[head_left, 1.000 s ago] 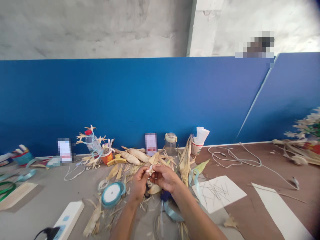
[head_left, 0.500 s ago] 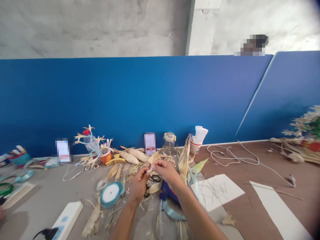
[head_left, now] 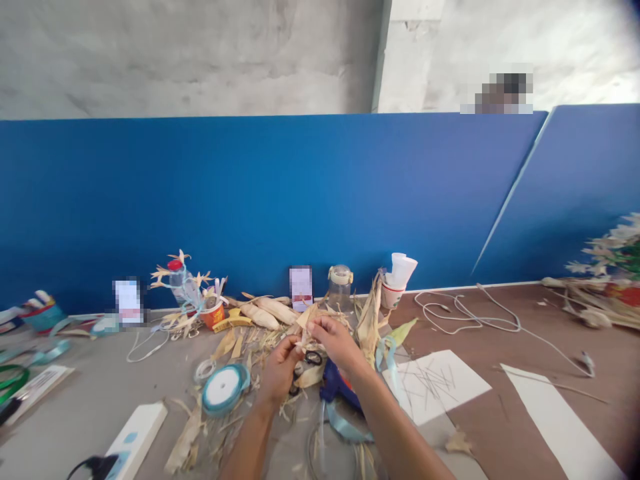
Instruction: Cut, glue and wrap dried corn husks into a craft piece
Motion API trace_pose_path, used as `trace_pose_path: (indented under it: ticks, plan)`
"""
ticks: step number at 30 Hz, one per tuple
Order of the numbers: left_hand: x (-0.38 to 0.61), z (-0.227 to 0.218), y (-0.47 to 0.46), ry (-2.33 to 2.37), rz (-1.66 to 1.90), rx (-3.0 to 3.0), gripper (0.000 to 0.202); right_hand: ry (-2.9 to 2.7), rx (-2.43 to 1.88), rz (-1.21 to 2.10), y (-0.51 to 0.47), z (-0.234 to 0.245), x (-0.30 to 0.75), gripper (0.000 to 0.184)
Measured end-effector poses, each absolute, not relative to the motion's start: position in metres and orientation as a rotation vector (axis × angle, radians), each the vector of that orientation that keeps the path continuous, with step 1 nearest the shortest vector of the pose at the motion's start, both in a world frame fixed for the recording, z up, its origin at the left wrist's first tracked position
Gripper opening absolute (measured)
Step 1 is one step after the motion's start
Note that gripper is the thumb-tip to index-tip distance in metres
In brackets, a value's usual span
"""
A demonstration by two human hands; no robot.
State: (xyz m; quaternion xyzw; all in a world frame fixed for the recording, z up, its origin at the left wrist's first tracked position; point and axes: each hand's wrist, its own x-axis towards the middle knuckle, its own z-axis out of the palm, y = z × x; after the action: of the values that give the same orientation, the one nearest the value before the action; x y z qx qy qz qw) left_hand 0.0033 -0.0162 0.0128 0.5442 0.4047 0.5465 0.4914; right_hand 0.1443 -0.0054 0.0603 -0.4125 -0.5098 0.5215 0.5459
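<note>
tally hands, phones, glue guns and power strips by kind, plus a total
Hands: 2
Phones: 2
Glue gun: 1
Power strip: 1
Total: 6

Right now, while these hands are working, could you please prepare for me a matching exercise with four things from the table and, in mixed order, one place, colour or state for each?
Things:
1. pale piece
2. ribbon spool
3. power strip
4. plastic bottle

Descriptions:
A. has a red cap
B. blue around a white centre
C. at the left hand's fingertips
D. white, with a black plug

Pairs: 1-C, 2-B, 3-D, 4-A
</note>
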Motion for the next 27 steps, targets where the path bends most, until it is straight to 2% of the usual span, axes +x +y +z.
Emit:
trace_pose_path:
  ticks: [7, 19, 23, 27]
  plan:
    - [0.0, 0.001, -0.008, 1.031, 1.455, 1.237, 0.028, -1.05, -0.973, 1.355, -0.006, 0.064, 0.146, 0.035]
    - [-0.003, -0.005, -0.002, 1.099, 1.533, 1.224, 0.032, -0.995, -0.911, 1.377, -0.007, 0.06, 0.142, 0.017]
    - [-0.004, -0.007, -0.001, 1.108, 1.548, 1.228, 0.03, -0.985, -0.864, 1.467, -0.012, 0.063, 0.137, 0.034]
    - [-0.003, -0.004, -0.003, 1.109, 1.548, 1.223, 0.028, -0.988, -0.911, 1.424, -0.013, 0.063, 0.132, 0.023]
